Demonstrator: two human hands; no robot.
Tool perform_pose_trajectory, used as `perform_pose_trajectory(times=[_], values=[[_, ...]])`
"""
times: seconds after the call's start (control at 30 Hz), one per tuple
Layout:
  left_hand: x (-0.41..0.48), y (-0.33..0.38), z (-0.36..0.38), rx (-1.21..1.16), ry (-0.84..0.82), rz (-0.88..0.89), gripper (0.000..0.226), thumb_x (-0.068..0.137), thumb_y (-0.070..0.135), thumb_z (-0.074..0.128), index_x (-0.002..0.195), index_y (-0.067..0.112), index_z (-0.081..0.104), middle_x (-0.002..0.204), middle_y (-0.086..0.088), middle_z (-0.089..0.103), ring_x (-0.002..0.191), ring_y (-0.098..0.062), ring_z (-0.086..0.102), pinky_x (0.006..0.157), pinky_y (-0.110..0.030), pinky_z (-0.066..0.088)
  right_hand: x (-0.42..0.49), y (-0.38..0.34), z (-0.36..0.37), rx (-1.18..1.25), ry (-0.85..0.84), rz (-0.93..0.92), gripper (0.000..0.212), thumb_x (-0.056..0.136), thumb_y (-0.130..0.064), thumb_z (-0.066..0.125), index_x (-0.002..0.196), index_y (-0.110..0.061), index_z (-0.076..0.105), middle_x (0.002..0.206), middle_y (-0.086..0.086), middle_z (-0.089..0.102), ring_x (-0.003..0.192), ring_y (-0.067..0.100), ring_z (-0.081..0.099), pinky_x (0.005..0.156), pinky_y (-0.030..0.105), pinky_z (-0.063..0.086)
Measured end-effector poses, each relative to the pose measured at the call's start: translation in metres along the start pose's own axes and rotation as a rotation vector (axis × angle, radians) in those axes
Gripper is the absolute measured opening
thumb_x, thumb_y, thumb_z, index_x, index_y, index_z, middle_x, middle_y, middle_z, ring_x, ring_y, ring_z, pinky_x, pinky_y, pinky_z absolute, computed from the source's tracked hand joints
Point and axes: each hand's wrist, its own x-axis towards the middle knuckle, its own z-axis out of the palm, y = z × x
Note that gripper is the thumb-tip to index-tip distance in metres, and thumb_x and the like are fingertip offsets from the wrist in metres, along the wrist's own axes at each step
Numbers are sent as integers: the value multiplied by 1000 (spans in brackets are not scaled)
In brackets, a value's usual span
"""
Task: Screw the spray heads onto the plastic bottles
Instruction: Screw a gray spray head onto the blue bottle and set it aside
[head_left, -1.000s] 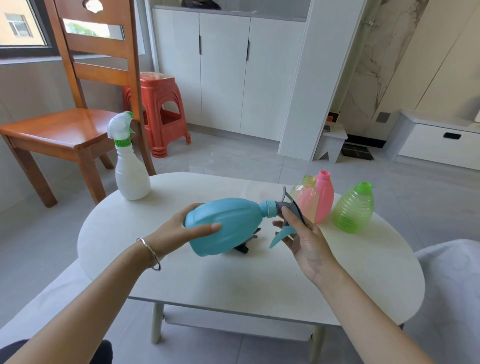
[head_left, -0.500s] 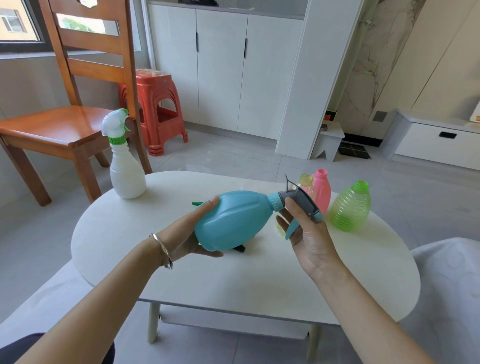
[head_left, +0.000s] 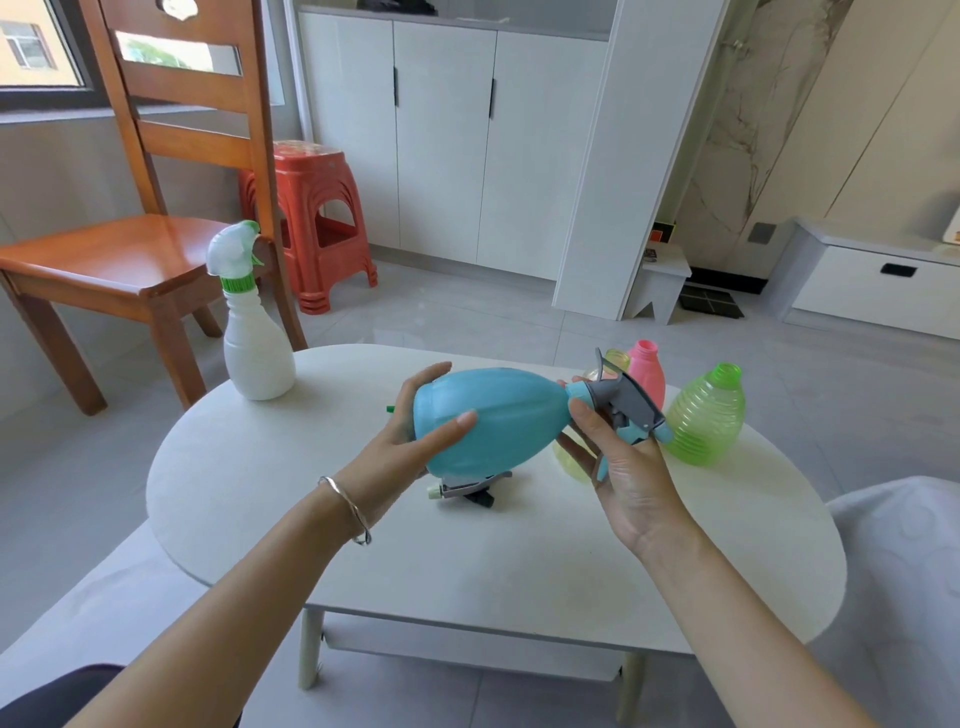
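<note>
A blue plastic bottle (head_left: 498, 415) lies on its side in the air above the white table (head_left: 363, 561). My left hand (head_left: 410, 441) grips its base end. A grey and blue spray head (head_left: 623, 402) sits on its neck, and my right hand (head_left: 618, 467) holds that head with thumb and fingers around it. A white bottle (head_left: 257, 348) with a white and green spray head stands upright at the table's far left. Pink (head_left: 649, 371), yellow (head_left: 615, 358) and green (head_left: 706, 415) bottles stand open-necked at the far right. Loose spray heads (head_left: 467, 486) lie under the blue bottle, partly hidden.
A wooden chair (head_left: 130, 249) and a red plastic stool (head_left: 317, 208) stand behind the table on the left. White cabinets (head_left: 447, 130) line the back wall. A pale cushion (head_left: 909, 597) lies at the right edge.
The blue bottle has turned in my hands: my left hand shifted round its base, and the spray head rotated under my right hand. The head camera moved slightly.
</note>
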Motion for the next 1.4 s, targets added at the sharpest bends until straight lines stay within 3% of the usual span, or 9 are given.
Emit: perform_pose_trajectory(times=[0.27,0.37,0.5,0.67,0.8,1.0,1.13,1.3,1.4], values=[[-1,-3,-7,-224,-47,-254,89,68,59,61,143,50,14,146,3,33,100,-26,69,75,-39,60,2,6,0,-31,31,38,25,70,-23,72,94,-24,70,108,0,71,109,17,63,75,23,54],[1,-1,-13,-202,-86,-168,94,66,47,79,143,22,33,140,-5,51,115,-20,62,86,-28,55,3,4,0,3,48,28,20,69,-20,72,88,-25,71,100,-3,74,99,14,68,73,24,55],[-5,3,-12,-90,-137,-323,69,62,75,58,119,36,55,117,-1,69,104,-22,68,76,-37,59,1,8,5,-20,-5,15,23,66,-19,75,89,-24,73,113,8,70,106,19,66,78,27,55],[-2,-1,-16,-125,-55,-126,73,73,38,75,137,24,42,133,-5,58,117,-21,60,87,-29,54,1,7,5,-4,44,33,17,67,-21,73,83,-27,71,100,-2,74,97,14,69,75,24,55],[-3,2,-15,-189,-180,-266,67,64,70,64,125,44,52,130,1,61,110,-24,65,79,-37,58,0,9,7,3,17,29,18,68,-20,73,85,-26,73,104,1,73,102,15,68,77,25,56],[-2,0,-20,-124,-121,-134,80,70,38,78,139,24,40,136,-5,56,119,-21,58,89,-27,52,2,7,5,7,52,43,16,68,-21,72,82,-28,71,98,-4,74,96,13,69,73,22,55],[-7,1,-18,-116,-182,-354,65,68,72,53,122,36,54,124,-4,66,108,-24,66,78,-38,58,2,8,8,-10,-2,37,23,65,-21,76,88,-25,73,109,2,72,106,16,66,77,24,55],[-4,0,-19,-52,-50,-105,84,68,35,79,140,26,36,137,-3,53,118,-20,59,89,-30,54,3,9,6,6,50,49,15,66,-24,74,80,-29,73,99,-3,75,98,15,69,76,24,56],[-7,2,-19,-90,-160,-185,76,65,56,75,132,33,47,131,-3,60,117,-22,60,87,-32,55,4,11,7,10,22,57,18,66,-24,75,83,-28,73,102,-3,74,101,15,68,77,24,56]])
